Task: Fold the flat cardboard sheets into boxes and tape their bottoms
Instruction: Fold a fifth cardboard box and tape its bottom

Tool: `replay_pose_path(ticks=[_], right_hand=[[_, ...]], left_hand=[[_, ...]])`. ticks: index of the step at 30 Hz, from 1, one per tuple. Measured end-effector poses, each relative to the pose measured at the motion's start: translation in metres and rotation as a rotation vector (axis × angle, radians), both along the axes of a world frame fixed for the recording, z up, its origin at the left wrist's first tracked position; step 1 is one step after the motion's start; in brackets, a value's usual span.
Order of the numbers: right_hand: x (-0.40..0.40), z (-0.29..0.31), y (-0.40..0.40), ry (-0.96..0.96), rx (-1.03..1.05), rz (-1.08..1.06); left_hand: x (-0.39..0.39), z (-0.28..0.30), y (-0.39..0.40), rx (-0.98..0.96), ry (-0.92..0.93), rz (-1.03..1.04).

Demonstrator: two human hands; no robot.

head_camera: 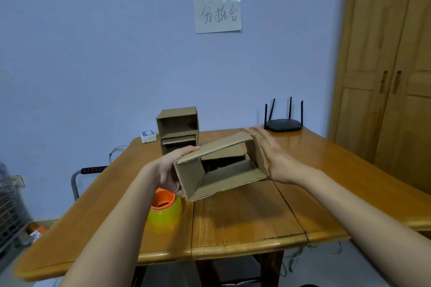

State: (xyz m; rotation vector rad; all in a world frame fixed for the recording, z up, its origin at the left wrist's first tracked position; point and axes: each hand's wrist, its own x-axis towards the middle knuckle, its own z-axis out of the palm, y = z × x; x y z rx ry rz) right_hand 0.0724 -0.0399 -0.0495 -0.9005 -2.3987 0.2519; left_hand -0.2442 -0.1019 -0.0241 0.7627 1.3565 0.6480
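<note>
An opened cardboard box [219, 165] is held above the table [245, 223] between 2 hands. The left hand [172, 170] grips its left wall with curled fingers; the right hand [270, 154] presses flat, fingers straight, against its right wall. A yellow tape roll [164, 209] sits below the left hand; 2 stacked boxes [178, 131] stand beyond it.

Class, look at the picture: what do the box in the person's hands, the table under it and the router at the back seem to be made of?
Box: brown corrugated cardboard, matt; the cut edges show fluting.
Table: wood, apparently varnished; grain lines and glossy reflections show.
Router: probably black plastic, slightly shiny; the look leaves this open.
</note>
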Motion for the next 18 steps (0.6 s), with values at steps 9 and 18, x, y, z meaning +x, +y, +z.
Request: replay_pose_path(ticks=[9, 18], right_hand=[[-0.005, 0.005, -0.001, 0.149, -0.040, 0.077], [0.002, 0.007, 0.009, 0.349, -0.522, -0.019]], left_hand=[[-0.011, 0.000, -0.006, -0.002, -0.202, -0.139], [-0.003, -0.009, 0.001, 0.719, 0.270, -0.206]])
